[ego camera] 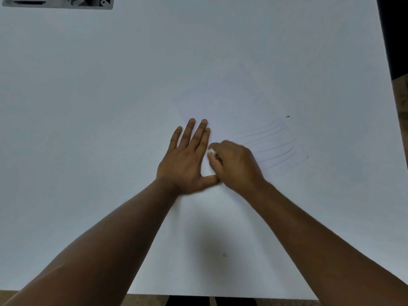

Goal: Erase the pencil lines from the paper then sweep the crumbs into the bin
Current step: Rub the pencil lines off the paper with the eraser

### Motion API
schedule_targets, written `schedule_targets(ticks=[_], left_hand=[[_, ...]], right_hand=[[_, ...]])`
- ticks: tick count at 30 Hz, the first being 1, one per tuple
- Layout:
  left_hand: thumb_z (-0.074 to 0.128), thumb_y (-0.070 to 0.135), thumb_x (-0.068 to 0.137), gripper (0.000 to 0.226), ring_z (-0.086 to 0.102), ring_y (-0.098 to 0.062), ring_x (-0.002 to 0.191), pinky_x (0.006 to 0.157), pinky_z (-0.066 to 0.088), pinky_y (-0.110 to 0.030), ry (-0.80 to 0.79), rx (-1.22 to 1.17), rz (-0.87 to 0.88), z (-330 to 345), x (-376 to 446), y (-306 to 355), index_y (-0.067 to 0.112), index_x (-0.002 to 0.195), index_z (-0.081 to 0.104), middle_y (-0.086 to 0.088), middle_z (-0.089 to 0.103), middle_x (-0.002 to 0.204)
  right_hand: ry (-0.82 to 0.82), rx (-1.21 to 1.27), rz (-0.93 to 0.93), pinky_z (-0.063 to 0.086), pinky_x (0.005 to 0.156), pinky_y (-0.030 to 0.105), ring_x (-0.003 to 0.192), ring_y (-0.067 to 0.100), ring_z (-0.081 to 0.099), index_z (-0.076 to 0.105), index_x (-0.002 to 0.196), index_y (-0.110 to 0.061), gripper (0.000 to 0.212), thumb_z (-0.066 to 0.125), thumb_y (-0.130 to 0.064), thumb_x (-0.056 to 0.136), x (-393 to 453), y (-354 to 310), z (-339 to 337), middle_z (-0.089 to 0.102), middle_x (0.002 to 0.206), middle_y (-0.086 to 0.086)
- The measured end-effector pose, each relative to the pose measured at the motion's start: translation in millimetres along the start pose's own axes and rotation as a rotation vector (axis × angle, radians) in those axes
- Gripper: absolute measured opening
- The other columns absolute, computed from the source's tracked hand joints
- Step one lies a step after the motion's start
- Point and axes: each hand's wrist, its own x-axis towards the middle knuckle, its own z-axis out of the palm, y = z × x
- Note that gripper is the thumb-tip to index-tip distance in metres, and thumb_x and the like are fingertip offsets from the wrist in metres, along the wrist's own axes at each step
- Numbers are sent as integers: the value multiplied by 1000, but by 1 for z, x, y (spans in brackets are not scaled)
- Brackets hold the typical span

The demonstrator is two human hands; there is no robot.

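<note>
Erasing faint pencil lines (272, 145) from white paper (223, 107) on a white table (88, 107).

Left hand (187, 160) flat and spread, fingers straight, pinning the sheet; right hand (236, 165) curled round a small white eraser (212, 151), only its tip showing beside the left forefinger. Best done with short strokes pulled away from the pinning hand, light pressure, sheet kept taut (thin paper probably buckles if rubbed toward the hold), then working rightward over the curved lines just beyond the right hand. Paper edges barely separable from the tabletop; eraser mostly hidden in the fist; a few dark specks (287, 116), likely crumbs; no bin in view; grey fixture (59, 2) cut off at top left.
</note>
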Motion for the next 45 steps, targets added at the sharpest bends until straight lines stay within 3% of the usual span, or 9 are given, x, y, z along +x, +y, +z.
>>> schedule_targets(ticks=[6, 12, 15, 19, 23, 26, 32, 38, 45], left_hand=[[26, 88, 87, 113, -17, -24, 158, 128, 0, -51, -13, -5, -20, -2, 0, 2, 8, 164, 7, -4, -9, 173], [21, 90, 87, 113, -15, -24, 158, 128, 4, -53, -12, 0, -16, -1, 1, 2, 9, 164, 9, -4, -6, 173], [25, 89, 87, 113, -17, -24, 158, 128, 2, -52, -20, 2, -20, -1, 1, 2, 8, 164, 6, -4, -8, 173], [25, 89, 87, 113, -20, -23, 157, 128, 2, -52, -31, 12, -23, -2, 1, 2, 9, 165, 3, -3, -12, 173], [22, 86, 91, 108, -18, -23, 158, 128, 2, -52, -20, -5, -27, -3, 0, 3, 9, 165, 5, -3, -10, 173], [20, 82, 94, 103, -14, -24, 159, 128, 4, -52, 4, -13, -19, -2, 0, 3, 8, 164, 9, -4, -5, 173], [29, 80, 94, 102, -12, -25, 159, 128, 6, -53, 18, 7, -24, 0, 0, 3, 7, 164, 11, -6, -3, 173], [31, 79, 94, 102, -10, -25, 159, 128, 7, -54, 15, 10, -30, 0, 0, 3, 6, 164, 12, -5, -1, 173], [29, 79, 94, 102, -10, -25, 159, 128, 7, -54, 16, 7, -28, 0, 0, 3, 6, 164, 13, -5, -1, 173]], right_hand=[[172, -81, 149, 47, 59, 35, 63, 25, 57, 66, 83, -9, 23, 51, -20, 97, 22, 36, -15, 60, 70, 5], [111, -68, 48, 42, 52, 30, 56, 19, 49, 64, 82, -9, 21, 53, -18, 97, 6, 9, 0, 53, 67, 3], [208, -161, 141, 35, 55, 28, 60, 25, 55, 65, 80, -10, 19, 54, -17, 94, 18, 35, -11, 58, 69, 6], [264, -120, 243, 41, 57, 31, 62, 26, 57, 64, 78, -10, 24, 49, -20, 93, 23, 65, -31, 60, 67, 5], [254, 21, 213, 47, 59, 36, 62, 23, 56, 65, 83, -11, 20, 51, -23, 93, 13, 43, -17, 60, 67, 3], [253, 70, 169, 45, 56, 30, 59, 18, 50, 65, 86, -11, 16, 54, -19, 94, 6, 23, -1, 56, 67, -2], [299, -54, 159, 49, 57, 34, 63, 24, 59, 69, 89, -9, 17, 54, -16, 93, 11, 36, -1, 62, 73, 6], [411, -191, 268, 39, 57, 32, 62, 25, 52, 64, 80, -12, 16, 53, -13, 91, 8, 87, -32, 55, 69, 6], [437, -82, 293, 44, 63, 36, 67, 26, 57, 66, 84, -11, 18, 51, -15, 92, 10, 86, -32, 62, 74, 7]])
